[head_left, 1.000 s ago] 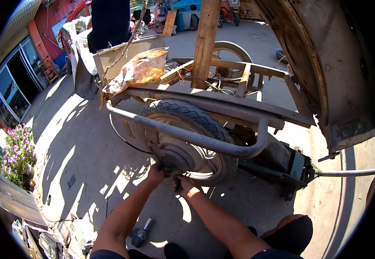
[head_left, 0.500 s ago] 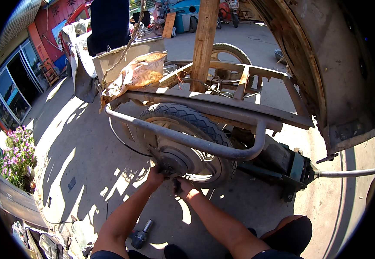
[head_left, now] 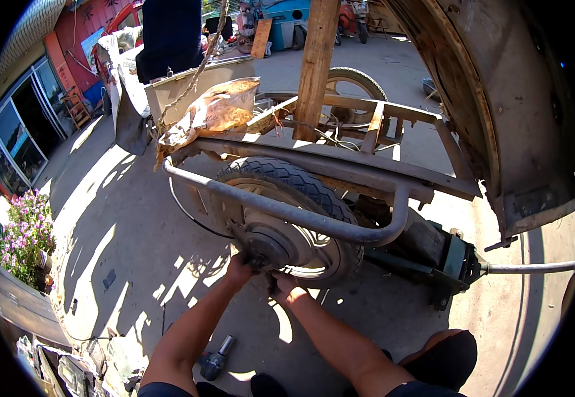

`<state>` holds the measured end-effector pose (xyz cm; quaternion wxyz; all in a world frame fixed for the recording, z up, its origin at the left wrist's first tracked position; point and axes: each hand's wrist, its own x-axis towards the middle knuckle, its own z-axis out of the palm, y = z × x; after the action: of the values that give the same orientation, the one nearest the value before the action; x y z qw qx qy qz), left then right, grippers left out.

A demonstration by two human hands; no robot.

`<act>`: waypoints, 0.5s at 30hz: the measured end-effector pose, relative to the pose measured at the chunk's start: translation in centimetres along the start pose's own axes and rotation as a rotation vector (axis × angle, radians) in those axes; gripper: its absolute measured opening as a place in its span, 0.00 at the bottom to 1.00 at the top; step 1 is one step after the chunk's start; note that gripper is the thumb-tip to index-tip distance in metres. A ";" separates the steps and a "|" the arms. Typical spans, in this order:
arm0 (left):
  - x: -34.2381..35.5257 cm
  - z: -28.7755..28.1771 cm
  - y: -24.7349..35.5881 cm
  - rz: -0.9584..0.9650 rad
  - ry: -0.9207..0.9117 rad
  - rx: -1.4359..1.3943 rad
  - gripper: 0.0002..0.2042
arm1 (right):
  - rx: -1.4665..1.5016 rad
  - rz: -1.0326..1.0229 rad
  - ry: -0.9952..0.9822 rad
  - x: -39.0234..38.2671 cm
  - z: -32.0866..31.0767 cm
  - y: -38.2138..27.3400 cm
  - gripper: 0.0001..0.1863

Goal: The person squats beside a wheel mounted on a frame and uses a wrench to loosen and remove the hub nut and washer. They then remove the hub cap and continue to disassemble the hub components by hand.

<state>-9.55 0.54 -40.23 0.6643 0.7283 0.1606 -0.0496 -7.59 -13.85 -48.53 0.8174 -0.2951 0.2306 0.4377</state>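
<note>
A spoked-rim wheel with a treaded black tyre (head_left: pixel 281 171) sits under the metal frame of a cart-like vehicle. At the wheel's hub (head_left: pixel 267 246), my left hand (head_left: pixel 238 270) is closed against the axle end; its fingertips are hidden in shadow. Just right of it and slightly lower, my right hand (head_left: pixel 283 287) is curled around something dark that I cannot make out, close under the hub. A thin cable (head_left: pixel 191 218) runs down to the axle. On the ground between my forearms lies a dark power wrench (head_left: pixel 216 360) with a silver socket.
A bent tube bar (head_left: pixel 287 210) crosses in front of the wheel. To the right stands a green floor jack (head_left: pixel 456 258) with a long handle (head_left: pixel 532 267). A wooden post (head_left: pixel 315 66) props the raised cargo bed (head_left: pixel 512 112). Pink flowers (head_left: pixel 29 231) grow at left.
The view has shifted very slightly. Both hands stay at the hub in nearly the same position.
</note>
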 end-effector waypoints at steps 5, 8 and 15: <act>0.0 0.2 0.1 -0.002 0.010 -0.001 0.13 | 0.035 -0.084 0.037 1.0 -0.1 0.6 0.05; 0.1 0.2 -0.1 -0.004 0.018 0.011 0.13 | 0.078 -0.068 -0.003 0.8 -0.3 0.6 0.05; -0.1 0.5 0.5 -0.020 0.034 -0.016 0.12 | 0.048 -0.033 -0.034 1.0 -0.8 0.5 0.06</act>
<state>-9.45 -0.05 -39.78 0.6667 0.7221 0.1798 -0.0426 -7.65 -13.64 -49.89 0.8353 -0.2716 0.2221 0.4234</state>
